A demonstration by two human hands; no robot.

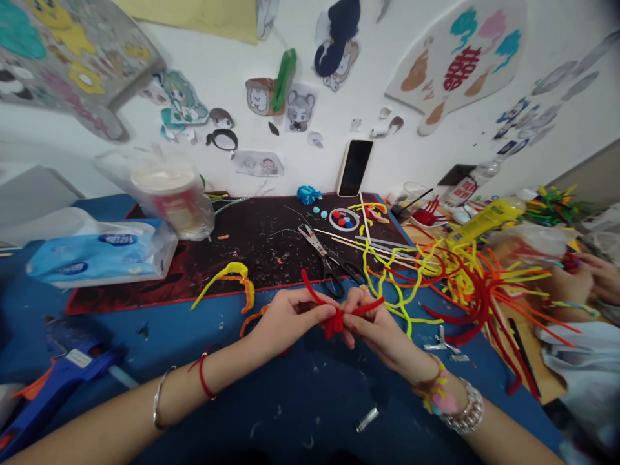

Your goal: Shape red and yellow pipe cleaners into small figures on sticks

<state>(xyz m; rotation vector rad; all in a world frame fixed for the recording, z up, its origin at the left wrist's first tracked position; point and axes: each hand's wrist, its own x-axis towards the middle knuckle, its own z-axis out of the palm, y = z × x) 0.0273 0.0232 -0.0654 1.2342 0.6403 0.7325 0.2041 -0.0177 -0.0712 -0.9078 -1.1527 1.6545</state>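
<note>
Both of my hands meet over the blue table surface, around a small red fuzzy pipe cleaner piece [333,325]. My left hand [296,320] pinches its left side between thumb and fingers. On its right side, my right hand [372,323] grips it with the thumb pressed in. Two red ends stick out, one up to the left and one to the right, with short red loops below. Black-handled scissors [325,255] lie open just beyond my hands. Yellow and orange bent pipe cleaners [235,274] rest left of them.
A blue glue gun [62,381] lies at the lower left, near a tissue pack [104,252] and a bagged cup [169,200]. Loose pipe cleaners [477,284] spread over the right side. A phone [356,168] leans on the wall. Another person's hands [576,278] are at far right.
</note>
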